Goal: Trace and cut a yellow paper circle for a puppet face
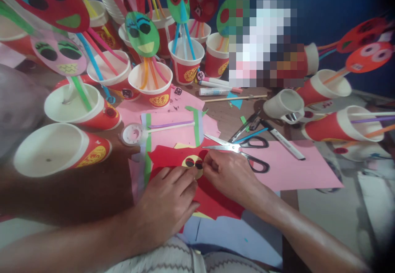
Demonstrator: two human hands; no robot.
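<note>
A small pale yellow paper disc [187, 159] with two black eye shapes, each with some red in it, rests on a sheet of red paper [166, 158]. My left hand [171, 199] lies over the red paper, fingers stretched out, with its fingertips at the disc's lower edge. On the disc's right side is my right hand [226, 172], its thumb and fingers pinched together. Whatever that pinch holds is hidden. Just beyond the right hand lie scissors [236, 146] with black handles, blades spread and pointing left.
Red-and-white paper cups [151, 88] with straws and paper faces crowd the back and left. A tape roll [133, 134] lies left of the red paper. Pink paper [296, 164], a marker [285, 141] and a white mug [284, 105] are at right.
</note>
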